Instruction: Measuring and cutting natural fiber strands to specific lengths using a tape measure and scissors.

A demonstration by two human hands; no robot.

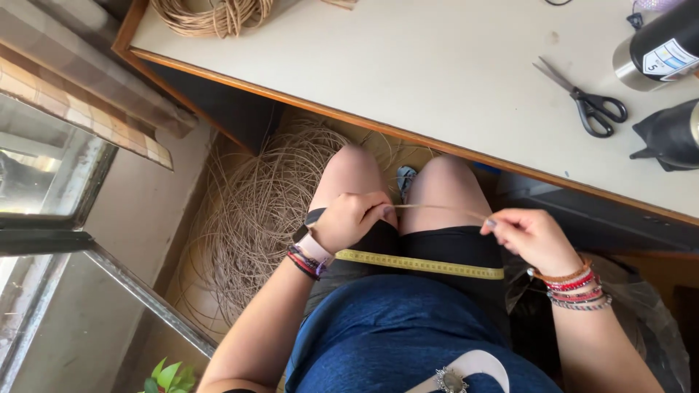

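My left hand (354, 218) is closed on one end of a thin tan cane strand (437, 209) above my lap. My right hand (529, 236) pinches the other end, so the strand runs taut between the two hands. A yellow measuring tape (419, 263) lies flat across my thighs just below the strand. A smartwatch and several bracelets are on my left wrist, and several beaded bracelets on my right.
A loose tangle of cane (251, 211) lies on the floor by my left leg. A white table (408, 73) with a wooden edge holds black scissors (591, 108), a cane coil (215, 16), a metal cylinder (659, 47) and a black tool (670, 136).
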